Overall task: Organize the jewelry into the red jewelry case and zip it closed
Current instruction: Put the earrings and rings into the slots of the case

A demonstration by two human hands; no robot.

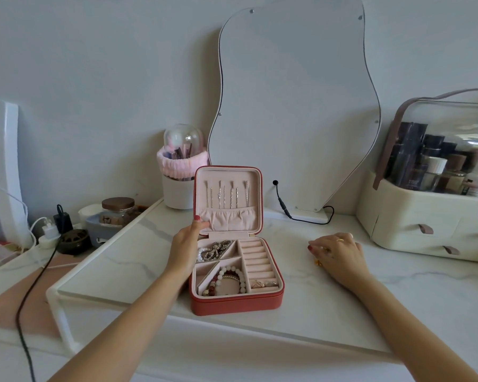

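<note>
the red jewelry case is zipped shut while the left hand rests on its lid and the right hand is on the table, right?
Not quite. In the head view the red jewelry case stands open, not zipped; the left hand holds its raised lid, and the right hand rests on the table.

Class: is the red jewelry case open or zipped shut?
Open: the red jewelry case has its lid upright, held by the left hand.

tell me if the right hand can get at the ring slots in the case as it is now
Probably yes. The case lies open with its lid held up by the left hand, so the ring slots are uncovered on the side facing the right hand.
</note>
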